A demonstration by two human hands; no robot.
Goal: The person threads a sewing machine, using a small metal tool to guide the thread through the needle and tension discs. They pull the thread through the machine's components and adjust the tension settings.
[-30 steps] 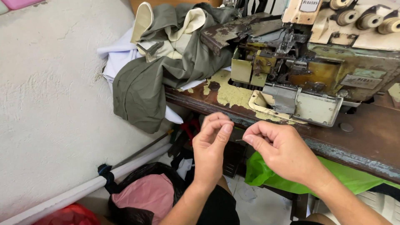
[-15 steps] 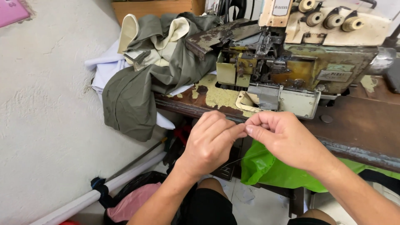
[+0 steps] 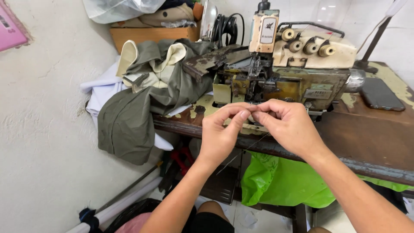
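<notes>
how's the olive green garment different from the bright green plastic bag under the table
The olive green garment is dull, matte cloth; the bright green plastic bag is glossy and vivid. The garment lies heaped on the wooden table left of the sewing machine and drapes over its edge; the bag hangs below the tabletop, behind the right hand. The garment shows cream lining; the bag is one colour. Both are green, soft and crumpled.

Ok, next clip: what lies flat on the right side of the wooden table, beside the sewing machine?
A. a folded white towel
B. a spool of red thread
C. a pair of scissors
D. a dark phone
D. A dark phone lies flat on the wooden table to the right of the sewing machine; no scissors, red spool or towel show there.
</notes>
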